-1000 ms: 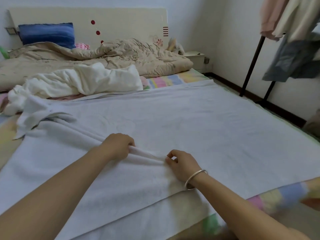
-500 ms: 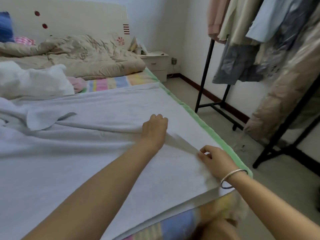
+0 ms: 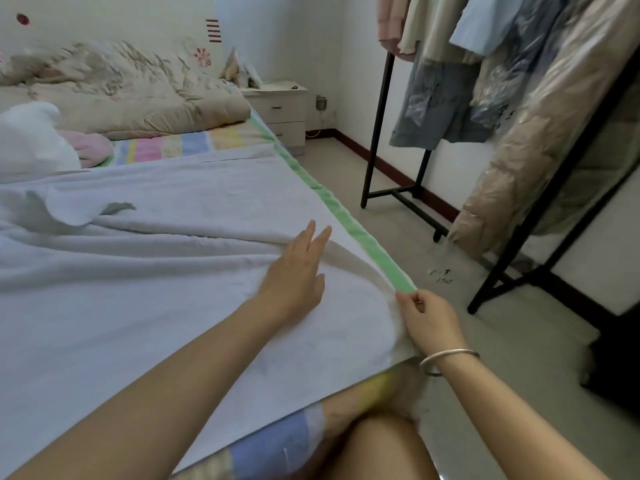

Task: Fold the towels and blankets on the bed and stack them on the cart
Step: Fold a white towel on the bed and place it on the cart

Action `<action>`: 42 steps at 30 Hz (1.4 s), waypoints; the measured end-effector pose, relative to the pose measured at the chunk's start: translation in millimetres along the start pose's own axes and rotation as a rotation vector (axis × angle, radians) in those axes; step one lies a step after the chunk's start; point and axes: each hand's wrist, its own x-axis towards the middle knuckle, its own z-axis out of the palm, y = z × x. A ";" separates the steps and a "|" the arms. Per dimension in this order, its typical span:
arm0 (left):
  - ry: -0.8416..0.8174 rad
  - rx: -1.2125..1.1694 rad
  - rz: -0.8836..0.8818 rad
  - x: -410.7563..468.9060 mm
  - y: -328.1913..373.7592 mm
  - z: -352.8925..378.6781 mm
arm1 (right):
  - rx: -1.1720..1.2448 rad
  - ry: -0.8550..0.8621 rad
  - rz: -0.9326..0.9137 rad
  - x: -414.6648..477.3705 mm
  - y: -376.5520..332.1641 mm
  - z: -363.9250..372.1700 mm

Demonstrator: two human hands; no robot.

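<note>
The bed fills the left of the view, its green edge running down toward the near corner and a striped sheet showing beyond and below the cover. Spread over most of it lies the towel, a big white one, flat in the near part and rumpled into long ridges further left, with one flap turned over near its far left side. A beige quilt is heaped against the headboard. On the right a black rack stands on the floor, hung with clothes, some of them in clear plastic. A white nightstand sits in the corner beside the head of the bed. A white bundle lies at the far left of the bed, with a pink cloth just beside it, both beyond the towel. The left hand rests palm down on the towel near the bed's right edge, fingers straight and a little spread, holding nothing. The right hand is at the near right corner, its thumb and forefinger pinching the towel's edge where it meets the green strip, the other fingers curled under. A silver bangle rings the right wrist.
</note>
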 end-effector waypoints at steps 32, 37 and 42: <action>-0.155 0.275 0.076 7.9 36.9 53.2 | -0.011 -0.498 -0.107 6.0 39.1 -40.6; -0.144 0.277 0.085 12.0 40.3 56.8 | -0.187 -0.524 -0.160 12.4 34.0 -43.4; -0.177 0.186 0.059 -2.3 39.2 48.2 | -0.475 -0.501 -0.159 12.6 8.2 -48.2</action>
